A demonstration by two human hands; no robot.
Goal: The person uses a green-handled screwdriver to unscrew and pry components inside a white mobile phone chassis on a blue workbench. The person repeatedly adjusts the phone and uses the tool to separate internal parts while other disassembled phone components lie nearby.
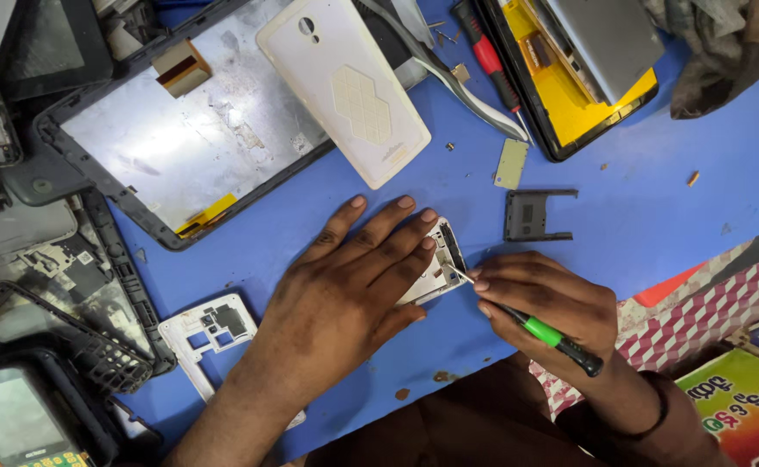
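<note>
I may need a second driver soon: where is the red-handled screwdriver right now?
In the head view, the red-handled screwdriver lies at the top of the blue table, right of centre, between the white phone back cover and the yellow-lined open device.

Your left hand (345, 290) covers most of the white phone frame (438, 264); only its far end shows past your fingertips, so what lies under the palm cannot be told. The screwdriver (542, 330) shaft runs mostly inside your right hand (548, 303), and its tip on the frame is too fine to read. Top edge cuts the yellow-lined device shell (570, 104), the red-handled screwdriver (483, 52) and the grey cloth (725, 52). Left edge cuts the stacked tablet parts (16, 216). Bottom left, the handset with a screen (16, 415) runs out of view. The specks on the blue mat (656, 207) are too small to identify.
</note>
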